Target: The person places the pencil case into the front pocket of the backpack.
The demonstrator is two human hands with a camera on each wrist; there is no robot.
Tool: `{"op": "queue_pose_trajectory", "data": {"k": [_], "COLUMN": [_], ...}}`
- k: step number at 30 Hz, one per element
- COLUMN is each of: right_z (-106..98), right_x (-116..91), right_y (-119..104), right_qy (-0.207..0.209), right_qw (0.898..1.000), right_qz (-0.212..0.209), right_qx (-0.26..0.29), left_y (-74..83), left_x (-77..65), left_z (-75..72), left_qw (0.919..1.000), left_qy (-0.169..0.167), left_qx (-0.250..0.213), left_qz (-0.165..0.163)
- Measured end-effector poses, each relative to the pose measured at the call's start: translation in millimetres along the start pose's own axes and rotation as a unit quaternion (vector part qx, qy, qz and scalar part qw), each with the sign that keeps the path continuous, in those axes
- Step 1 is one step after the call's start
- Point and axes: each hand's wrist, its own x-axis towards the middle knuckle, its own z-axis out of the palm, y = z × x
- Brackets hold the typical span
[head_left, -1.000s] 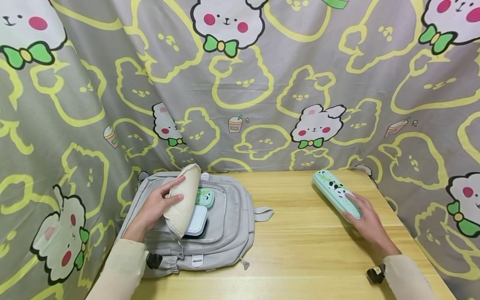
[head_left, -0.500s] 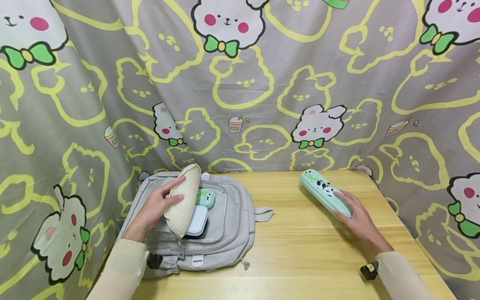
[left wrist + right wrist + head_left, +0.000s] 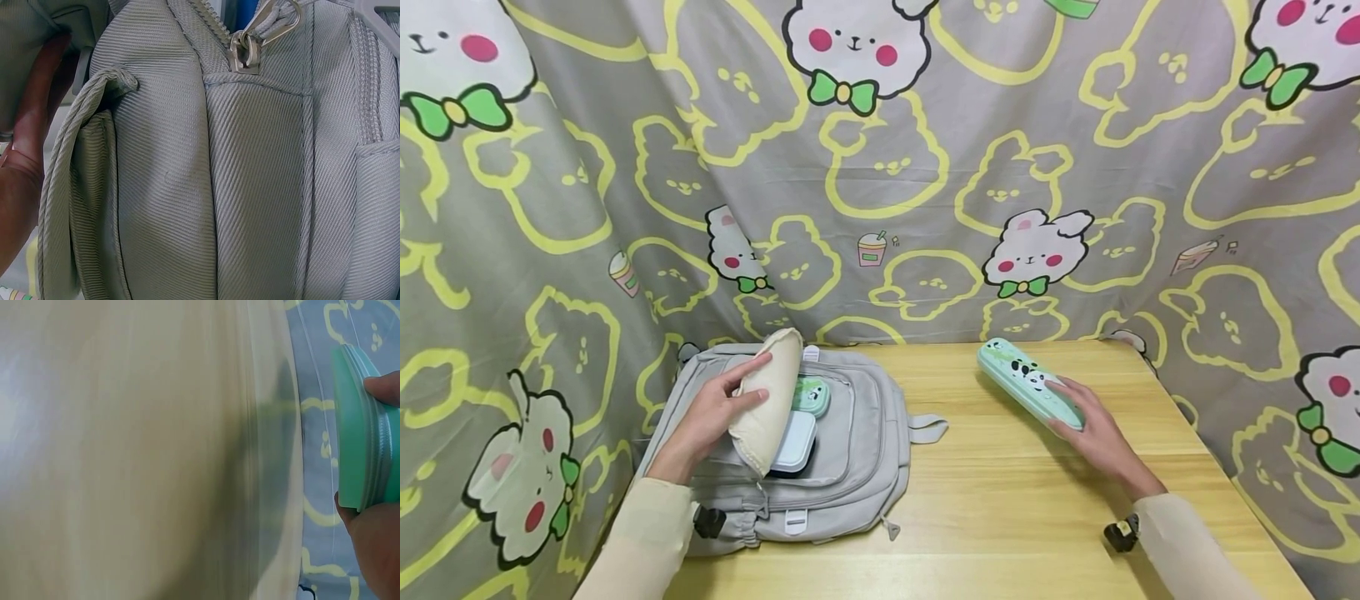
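A grey backpack (image 3: 868, 417) lies on the left of the table. My left hand (image 3: 718, 412) grips its raised front-pocket flap (image 3: 778, 392), whose cream lining shows; some fingers are hidden behind it. Inside the pocket are a small green panda-print case (image 3: 812, 396) and a box with a pale blue lid (image 3: 795, 442). On the right, my right hand (image 3: 1093, 429) holds a long mint-green panda pencil case (image 3: 1026, 379) by its near end, thumb on one side and fingers on the other. The right wrist view shows the pencil case's (image 3: 353, 431) ribbed seam and a shadow on the table.
The light wooden table (image 3: 970, 517) reaches back to a grey patterned curtain (image 3: 917, 192), which also hangs at both sides. A strap loop (image 3: 928, 427) sticks out right of the backpack. In the left wrist view a metal zipper pull (image 3: 245, 53) hangs at the pocket.
My right hand has carried the pencil case leftward over the table, towards the backpack. The left hand and the flap have stayed in place.
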Motion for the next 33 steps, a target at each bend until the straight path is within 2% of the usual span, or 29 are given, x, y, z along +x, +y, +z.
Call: {"op": "queue_pose_trajectory", "data": {"k": [16,26,33], "right_z": [21.6,35.7,40.9], "right_x": [19.0,34.0,41.3], "right_y": [-20.1,-37.2,-47.0], "right_qy": [-0.051,-0.070,-0.092], "right_qw": [0.998,0.996,0.994], "right_qz": [-0.004,-0.042,-0.043], "right_qx": [0.023,0.020,0.029], "left_y": [-0.2,1.2,0.9], "left_x": [-0.1,-0.5,0.1], "left_z": [-0.2,-0.8,0.7], "left_qw": [1.0000,1.0000,1.0000], "left_qy": [0.001,-0.002,-0.001], "left_qx": [0.003,0.002,0.005], "left_qz": [0.003,0.002,0.000]}}
